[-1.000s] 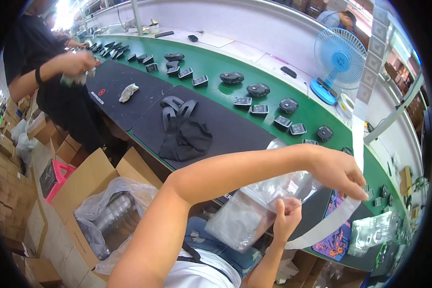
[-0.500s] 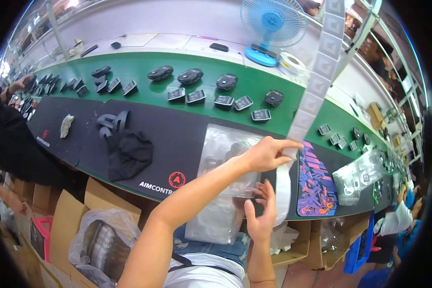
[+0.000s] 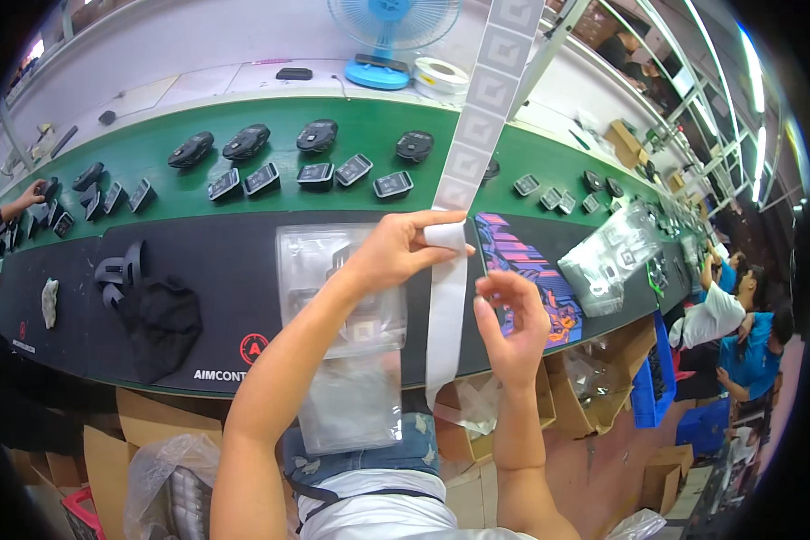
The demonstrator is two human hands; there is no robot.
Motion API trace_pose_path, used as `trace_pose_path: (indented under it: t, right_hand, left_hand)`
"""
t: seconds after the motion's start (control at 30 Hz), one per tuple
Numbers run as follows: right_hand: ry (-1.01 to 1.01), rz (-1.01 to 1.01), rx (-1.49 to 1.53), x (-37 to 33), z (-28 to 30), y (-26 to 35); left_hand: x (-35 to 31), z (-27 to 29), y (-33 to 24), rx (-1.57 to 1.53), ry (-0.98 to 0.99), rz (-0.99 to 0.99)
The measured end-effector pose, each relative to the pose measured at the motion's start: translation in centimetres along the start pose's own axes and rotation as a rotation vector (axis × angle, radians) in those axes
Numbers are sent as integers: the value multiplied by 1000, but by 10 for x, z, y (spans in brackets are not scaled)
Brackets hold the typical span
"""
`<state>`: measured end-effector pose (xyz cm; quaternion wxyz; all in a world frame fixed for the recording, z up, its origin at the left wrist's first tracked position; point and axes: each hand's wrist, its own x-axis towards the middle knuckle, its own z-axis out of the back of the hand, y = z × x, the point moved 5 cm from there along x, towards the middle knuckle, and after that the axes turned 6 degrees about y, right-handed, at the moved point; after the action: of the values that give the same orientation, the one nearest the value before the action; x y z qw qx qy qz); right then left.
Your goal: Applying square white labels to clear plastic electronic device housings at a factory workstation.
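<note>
My left hand pinches a long strip of grey-and-white square stickers that hangs down from above. The strip's pale backing bends over at my fingers and trails below them past the bench edge. Just right of it is my right hand, with bent fingers, the thumb a little apart from the index, and nothing visible between them. Clear plastic blister packs lie on the black mat beneath my left forearm, and the lower one hangs over the edge above my lap.
Black devices and small boxed pieces stand in rows on the green bench. To the right lie a patterned purple sheet and more clear packs. A black cloth is at left. Cartons stand below. Other people work at both sides.
The view has shifted to the right. My left hand still pinches the strip, which now folds over at the fingers. My right hand has risen toward it, its fingers more bent.
</note>
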<state>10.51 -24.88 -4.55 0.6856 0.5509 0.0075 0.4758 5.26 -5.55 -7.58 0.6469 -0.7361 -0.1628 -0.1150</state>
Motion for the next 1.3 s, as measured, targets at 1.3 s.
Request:
trace_pose_path:
  t: [1.3]
  right_hand:
    - [471, -385, 115, -81, -83, -23]
  left_hand:
    - [6, 15, 17, 366, 20, 89]
